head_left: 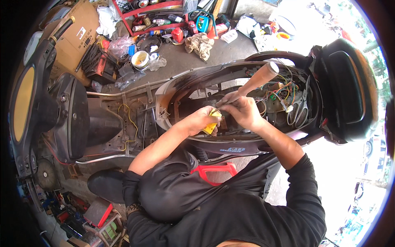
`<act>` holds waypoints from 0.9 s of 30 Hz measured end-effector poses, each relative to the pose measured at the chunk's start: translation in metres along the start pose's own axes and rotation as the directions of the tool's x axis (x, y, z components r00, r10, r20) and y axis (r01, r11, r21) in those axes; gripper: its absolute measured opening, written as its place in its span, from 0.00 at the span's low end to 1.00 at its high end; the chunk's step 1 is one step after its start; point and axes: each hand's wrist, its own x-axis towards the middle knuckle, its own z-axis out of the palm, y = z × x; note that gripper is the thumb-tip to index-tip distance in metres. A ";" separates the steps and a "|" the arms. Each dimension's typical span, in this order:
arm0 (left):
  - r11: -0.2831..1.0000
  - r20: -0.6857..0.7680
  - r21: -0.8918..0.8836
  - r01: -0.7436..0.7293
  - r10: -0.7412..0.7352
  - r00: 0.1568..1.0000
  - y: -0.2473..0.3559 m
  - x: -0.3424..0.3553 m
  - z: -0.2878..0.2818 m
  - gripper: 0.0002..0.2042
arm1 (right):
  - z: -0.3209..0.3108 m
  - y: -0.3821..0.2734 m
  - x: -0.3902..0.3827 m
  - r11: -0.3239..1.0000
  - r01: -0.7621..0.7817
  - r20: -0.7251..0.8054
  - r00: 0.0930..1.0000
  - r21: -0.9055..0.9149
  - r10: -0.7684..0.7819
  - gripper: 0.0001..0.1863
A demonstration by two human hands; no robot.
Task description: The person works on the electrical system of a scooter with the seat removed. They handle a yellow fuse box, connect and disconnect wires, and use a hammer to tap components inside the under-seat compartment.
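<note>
Being clamped in the left hand [200,120], a yellow block [209,129] is held near a tool [260,78] gripped in the curled right hand [245,113].

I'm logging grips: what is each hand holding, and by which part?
The right hand grips a wooden-handled tool near its metal shaft, leaving the handle's end free. The left hand holds a yellow piece, apparently around its middle.
</note>
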 end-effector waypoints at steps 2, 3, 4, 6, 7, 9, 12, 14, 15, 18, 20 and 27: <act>1.000 0.018 -0.001 -0.002 0.002 1.000 0.001 -0.002 0.000 0.12 | -0.004 -0.014 -0.003 0.992 -0.098 0.009 0.995 -0.085 0.099 0.04; 1.000 0.025 -0.005 -0.011 0.011 1.000 0.001 -0.003 0.001 0.12 | -0.005 -0.019 -0.002 0.981 -0.144 0.012 0.989 -0.126 0.147 0.04; 1.000 0.031 -0.011 -0.020 0.021 0.999 0.002 -0.004 0.002 0.11 | -0.008 -0.016 0.000 0.952 -0.088 0.049 0.993 -0.292 0.107 0.10; 0.999 -0.001 0.005 -0.033 0.033 0.999 0.004 -0.003 0.003 0.12 | 0.003 -0.005 -0.002 0.995 0.096 -0.040 0.994 -0.033 -0.097 0.14; 0.999 -0.017 0.013 -0.040 0.040 0.999 0.005 -0.002 0.004 0.12 | 0.009 0.003 -0.002 0.976 0.195 -0.102 0.977 0.093 -0.185 0.16; 1.000 -0.011 0.012 -0.026 0.026 1.000 0.004 -0.003 0.003 0.12 | -0.001 0.011 -0.004 0.996 0.032 0.040 0.999 0.088 -0.036 0.15; 1.000 0.023 0.023 0.015 -0.016 1.000 0.003 -0.004 0.003 0.11 | 0.006 0.005 0.000 0.998 0.062 -0.092 0.994 0.013 -0.060 0.04; 1.000 0.017 0.001 0.011 -0.011 1.000 0.003 -0.005 0.002 0.11 | -0.001 -0.004 -0.002 0.986 0.026 -0.014 0.999 -0.164 -0.028 0.06; 1.000 0.020 -0.007 0.008 -0.008 1.000 0.004 -0.004 0.002 0.11 | -0.002 -0.005 -0.001 0.977 0.041 0.003 0.999 -0.210 -0.041 0.07; 0.999 0.006 0.042 -0.019 0.019 1.000 0.003 -0.005 0.003 0.11 | 0.005 -0.016 0.002 0.991 0.118 -0.026 0.992 -0.062 -0.120 0.09; 0.999 0.001 0.024 -0.028 0.028 1.000 0.003 -0.005 0.003 0.11 | 0.000 -0.007 0.000 0.993 0.056 0.058 0.996 0.101 -0.062 0.12; 0.999 -0.047 0.003 -0.033 0.033 0.998 0.001 -0.002 0.002 0.12 | 0.004 0.012 -0.004 0.999 0.025 0.014 1.000 0.021 -0.025 0.06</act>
